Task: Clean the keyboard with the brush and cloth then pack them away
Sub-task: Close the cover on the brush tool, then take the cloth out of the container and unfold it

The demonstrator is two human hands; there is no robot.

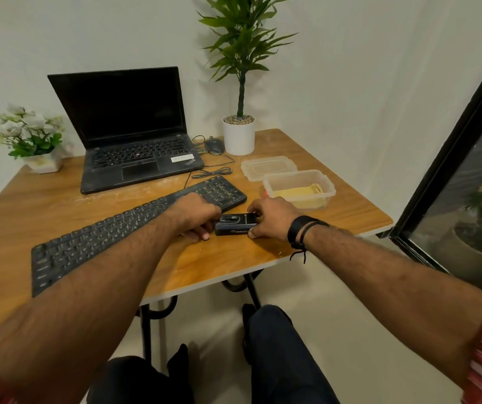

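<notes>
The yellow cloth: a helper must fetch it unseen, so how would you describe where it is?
On the wooden table, look right of the keyboard. The yellow cloth lies in the open clear plastic box, the one nearer the person; the flat lid behind holds nothing.

A single wide-angle view from a head-worn camera, looking forward and down from above the near edge of a brown wood-grain square table (59, 205). The table fills the middle of the frame, close below the lens. Both bare forearms run in from the bottom corners toward the table's centre, and the person's knees show beneath its near edge. White walls rise beyond its far edge, with straight lines bowed near the frame's borders.
</notes>
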